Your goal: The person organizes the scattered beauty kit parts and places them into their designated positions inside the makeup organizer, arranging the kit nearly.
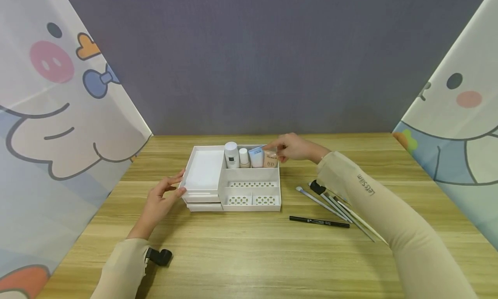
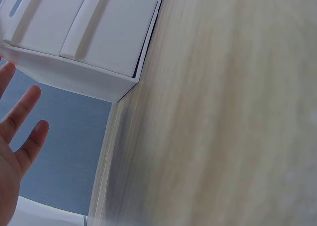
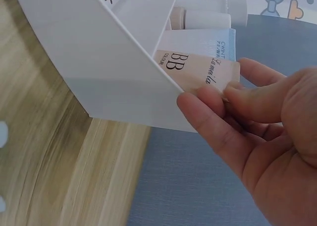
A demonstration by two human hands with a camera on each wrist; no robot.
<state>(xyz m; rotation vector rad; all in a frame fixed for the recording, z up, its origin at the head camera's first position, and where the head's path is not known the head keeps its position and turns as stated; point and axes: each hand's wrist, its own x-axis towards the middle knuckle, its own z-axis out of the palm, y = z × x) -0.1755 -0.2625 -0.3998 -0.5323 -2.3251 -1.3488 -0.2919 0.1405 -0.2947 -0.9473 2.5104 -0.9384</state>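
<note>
A white desktop organizer (image 1: 249, 175) stands on the wooden table. In its back compartment, a white bottle (image 1: 232, 156), a small bottle with a white cap (image 1: 244, 157), a blue-and-white tube (image 1: 256, 157) and a beige BB cream tube (image 1: 270, 159) stand side by side. My right hand (image 1: 292, 147) pinches the top end of the BB cream tube (image 3: 195, 72) between thumb and fingers, inside the compartment's right wall. At the organizer's left side, my left hand (image 1: 158, 204) touches the front left edge with its fingers spread.
Several makeup brushes (image 1: 336, 206) lie on the table to the right, partly under the right sleeve. A black pen-like stick (image 1: 319, 221) lies in front of them. The organizer's left part has a flat top (image 1: 204, 167) over two drawers (image 1: 205, 207). A grey panel (image 1: 272, 65) rises behind.
</note>
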